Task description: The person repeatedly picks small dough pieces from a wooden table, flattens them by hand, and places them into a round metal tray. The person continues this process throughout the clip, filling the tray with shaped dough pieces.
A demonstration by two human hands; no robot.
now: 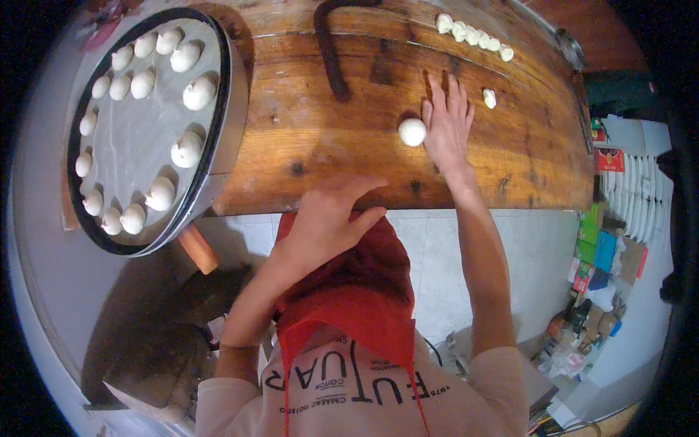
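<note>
My right hand [449,128] lies on the wooden table [327,142], fingers spread and pointing away from me. Beside it, at the thumb side, rests a smooth round dough ball [412,132]. My left hand [341,207] hovers by the table's near edge, thumb and fingers apart, with nothing in it. To the right of my right hand sits a small piece of dough [490,98]. Farther off, several small dough pieces [474,36] stand in a row.
On the left, a round steamer tray [147,131] with a dark rim bears several dough balls with pinched tips. A wooden handle-like piece [197,248] juts out below it. A dark curved strip [330,52] lies on the table. Boxes and packages [600,246] are piled at the right.
</note>
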